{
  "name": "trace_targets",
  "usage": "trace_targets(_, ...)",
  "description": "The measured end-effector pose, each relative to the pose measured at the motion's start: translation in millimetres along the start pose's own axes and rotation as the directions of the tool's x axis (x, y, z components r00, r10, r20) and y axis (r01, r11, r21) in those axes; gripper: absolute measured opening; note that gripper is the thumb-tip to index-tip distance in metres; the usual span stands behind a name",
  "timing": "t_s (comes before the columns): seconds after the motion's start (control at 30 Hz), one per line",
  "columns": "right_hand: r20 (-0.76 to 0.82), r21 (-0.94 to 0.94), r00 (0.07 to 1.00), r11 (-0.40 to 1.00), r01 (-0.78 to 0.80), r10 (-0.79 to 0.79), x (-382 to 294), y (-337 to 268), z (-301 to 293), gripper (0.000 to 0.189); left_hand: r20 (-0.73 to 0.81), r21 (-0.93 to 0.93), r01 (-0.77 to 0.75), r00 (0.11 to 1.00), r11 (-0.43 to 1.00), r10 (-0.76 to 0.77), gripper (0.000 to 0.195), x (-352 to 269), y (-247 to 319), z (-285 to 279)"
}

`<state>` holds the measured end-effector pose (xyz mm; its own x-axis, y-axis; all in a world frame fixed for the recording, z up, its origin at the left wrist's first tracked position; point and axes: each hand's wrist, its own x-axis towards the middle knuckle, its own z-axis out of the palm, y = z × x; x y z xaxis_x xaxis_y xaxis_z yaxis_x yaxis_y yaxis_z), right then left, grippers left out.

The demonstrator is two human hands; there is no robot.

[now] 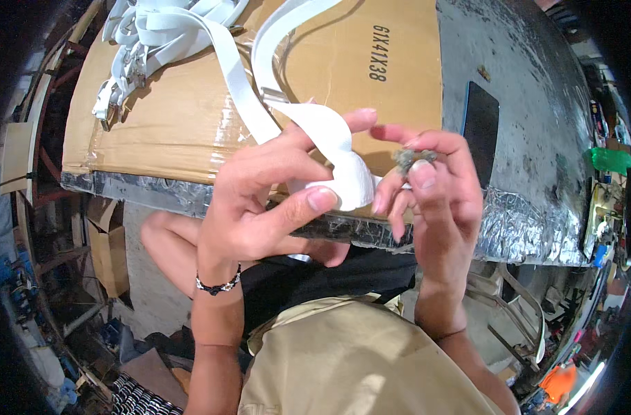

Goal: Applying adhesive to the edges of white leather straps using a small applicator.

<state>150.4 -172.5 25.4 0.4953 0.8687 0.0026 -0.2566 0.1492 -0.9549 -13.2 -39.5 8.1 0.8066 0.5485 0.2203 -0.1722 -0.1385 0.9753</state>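
A white elastic strap (238,78) with a metal slider (274,95) loops down over the cardboard to my hands. My left hand (274,192), wearing a beaded bracelet, holds a folded part of this strap between thumb and fingers. My right hand (434,181) is just right of the strap. It pinches a small grey-green fuzzy wad (411,160) between thumb and forefinger, while its lower fingers are by the strap's white end. Whether those fingers grip it is unclear. At the upper left, a heap of white straps (165,31) with metal clips (134,65) lies on the cardboard.
Flattened cardboard (160,129) with printed figures covers the left of the tape-edged table (533,104). A dark phone-like slab (480,129) lies right of it. A cardboard box (108,254) stands below left; a metal-framed chair (517,301) is below right.
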Motion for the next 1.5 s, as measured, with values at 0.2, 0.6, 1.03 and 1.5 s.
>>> trace_targets(0.2,0.183,0.010,0.944,0.960,-0.281,0.275,4,-4,-13,0.028,0.058,0.234,-0.177,0.984,0.956,0.168,0.016,-3,6,-3)
trace_targets(0.6,0.162,-0.295,0.974,0.934,0.200,-0.157,0,-22,5,0.024,-0.097,0.781,-0.225,0.878,0.582,0.469,0.034,-11,50,4)
trace_targets(1.03,0.287,-0.468,0.908,0.782,0.412,-0.306,8,-12,8,0.024,0.328,0.589,-0.217,0.944,0.779,0.016,0.013,15,58,-18)
trace_targets(1.5,0.235,-0.201,0.916,0.906,0.373,-0.325,13,8,-3,0.025,0.157,0.347,-0.076,0.987,0.935,0.022,0.011,19,25,-16)
